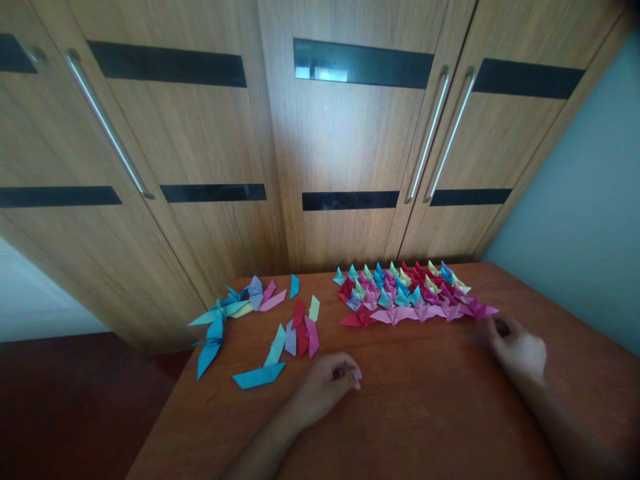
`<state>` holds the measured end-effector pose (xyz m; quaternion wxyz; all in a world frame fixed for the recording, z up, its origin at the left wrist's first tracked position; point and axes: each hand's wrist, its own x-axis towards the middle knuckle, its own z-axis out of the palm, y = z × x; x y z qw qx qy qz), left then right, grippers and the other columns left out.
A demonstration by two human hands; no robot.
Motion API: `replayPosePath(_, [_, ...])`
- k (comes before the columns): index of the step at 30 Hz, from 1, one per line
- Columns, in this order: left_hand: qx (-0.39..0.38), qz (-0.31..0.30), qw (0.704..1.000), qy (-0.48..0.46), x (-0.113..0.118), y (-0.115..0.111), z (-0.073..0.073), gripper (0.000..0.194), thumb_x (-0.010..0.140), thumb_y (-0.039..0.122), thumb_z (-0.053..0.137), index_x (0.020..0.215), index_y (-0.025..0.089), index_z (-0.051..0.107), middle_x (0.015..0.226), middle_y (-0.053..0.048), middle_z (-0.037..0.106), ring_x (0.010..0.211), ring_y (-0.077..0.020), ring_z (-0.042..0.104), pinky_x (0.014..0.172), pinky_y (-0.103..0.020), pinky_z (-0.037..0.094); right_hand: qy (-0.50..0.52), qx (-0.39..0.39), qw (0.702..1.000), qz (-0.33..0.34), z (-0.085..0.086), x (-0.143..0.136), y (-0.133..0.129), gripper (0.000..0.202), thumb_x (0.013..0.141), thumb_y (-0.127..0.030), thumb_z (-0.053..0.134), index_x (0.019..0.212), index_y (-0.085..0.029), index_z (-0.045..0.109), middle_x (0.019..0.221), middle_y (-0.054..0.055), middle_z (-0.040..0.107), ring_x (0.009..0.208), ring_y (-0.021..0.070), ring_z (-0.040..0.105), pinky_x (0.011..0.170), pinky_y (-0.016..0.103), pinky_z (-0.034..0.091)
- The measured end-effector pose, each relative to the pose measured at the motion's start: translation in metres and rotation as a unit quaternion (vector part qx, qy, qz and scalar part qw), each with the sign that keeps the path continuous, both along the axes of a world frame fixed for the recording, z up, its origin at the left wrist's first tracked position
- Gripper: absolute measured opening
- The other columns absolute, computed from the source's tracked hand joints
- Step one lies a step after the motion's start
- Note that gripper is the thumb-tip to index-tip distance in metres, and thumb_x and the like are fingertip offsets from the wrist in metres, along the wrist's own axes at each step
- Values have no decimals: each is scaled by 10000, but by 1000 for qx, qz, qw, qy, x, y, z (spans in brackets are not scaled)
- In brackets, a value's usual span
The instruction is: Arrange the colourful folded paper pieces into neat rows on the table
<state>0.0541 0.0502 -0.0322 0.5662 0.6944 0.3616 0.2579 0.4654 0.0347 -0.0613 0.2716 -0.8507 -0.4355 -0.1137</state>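
Rows of small folded paper cranes (pixel 400 287) in blue, green, yellow, red and pink stand at the back right of the table. The nearest row is mostly pink, with a red crane (pixel 361 318) at its left end and a magenta crane (pixel 479 309) at its right end. My right hand (pixel 517 350) pinches at the outer tip of that magenta crane; its fingertips are slightly blurred. Lower and to the left, my left hand (pixel 330 383) rests above the table with fingers curled together and nothing visible in them.
Flat folded pieces lie left of the cranes: red (pixel 302 333), pink (pixel 313 337), pale green (pixel 314 309) and blue (pixel 259 376). More blue pieces (pixel 211 347) are near the left edge of the brown table (pixel 400 413). Wooden cabinet doors (pixel 350 140) stand directly behind.
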Motion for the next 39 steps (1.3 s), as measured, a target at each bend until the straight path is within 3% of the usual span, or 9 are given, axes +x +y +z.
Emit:
replayPosePath(5, [-39, 24, 997, -56, 0, 0, 4, 176, 810, 311, 549, 787, 146, 606, 733, -21, 639, 705, -144, 586, 671, -245, 435, 78, 108, 982, 137, 21, -75, -8, 367, 817, -491, 457, 858, -185, 654, 677, 44, 659, 599, 181, 602, 578, 253, 432])
replayPosePath(11, [6, 135, 988, -74, -17, 15, 20, 241, 814, 388, 548, 778, 155, 597, 718, -23, 631, 657, -136, 567, 614, -230, 434, 161, 36, 893, 419, 43, -191, 3, 255, 855, -367, 449, 767, -198, 619, 652, 6, 629, 586, 141, 560, 573, 223, 411])
replayPosePath(18, [126, 282, 951, -2, -65, 50, 22, 273, 813, 421, 510, 802, 164, 603, 768, -39, 657, 716, -179, 606, 647, -264, 460, 136, -54, 867, 476, 25, -249, 19, 209, 837, -296, 463, 709, -205, 601, 606, -9, 606, 556, 131, 549, 543, 225, 355])
replayPosePath(21, [236, 361, 895, 112, -93, 59, 25, 268, 825, 401, 470, 869, 182, 618, 878, -51, 674, 826, -220, 617, 749, -312, 470, 129, -55, 868, 477, 15, -250, 19, 215, 850, -291, 450, 718, -206, 597, 631, -9, 616, 574, 128, 553, 565, 224, 356])
replayPosePath(24, [347, 426, 800, 241, -129, 63, 36, 278, 835, 348, 440, 992, 193, 610, 1043, -75, 645, 989, -254, 582, 888, -350, 426, 125, -62, 863, 485, 10, -249, 17, 221, 862, -299, 439, 733, -211, 595, 637, -14, 614, 578, 128, 552, 568, 224, 354])
replayPosePath(27, [377, 485, 720, 324, -168, 66, 44, 346, 832, 364, 434, 1079, 176, 586, 1100, -104, 616, 1063, -293, 545, 947, -394, 391, 113, -72, 862, 489, 9, -249, 16, 222, 862, -308, 439, 732, -214, 593, 640, -16, 613, 584, 132, 554, 565, 230, 345])
replayPosePath(29, [355, 510, 700, 352, -190, 71, 43, 422, 811, 409, 458, 1129, 154, 567, 1150, -133, 592, 1094, -319, 527, 960, -424, 383, 110, -74, 859, 494, 9, -249, 16, 222, 861, -307, 437, 731, -215, 592, 650, -15, 617, 594, 134, 557, 569, 232, 344])
replayPosePath(35, [194, 444, 815, 320, -212, 86, 17, 553, 811, 502, 451, 1218, 131, 507, 1141, -150, 619, 1071, -294, 571, 879, -374, 451, 129, -75, 852, 501, 9, -247, 17, 230, 859, -315, 438, 731, -212, 599, 646, -14, 621, 586, 132, 558, 566, 228, 348])
replayPosePath(39, [192, 401, 835, 324, -194, 84, 11, 508, 798, 531, 461, 1150, 181, 566, 1048, -104, 672, 1022, -300, 596, 881, -395, 443, 136, -70, 853, 499, 10, -247, 17, 231, 856, -317, 444, 731, -211, 606, 634, -14, 621, 583, 133, 558, 567, 225, 353])
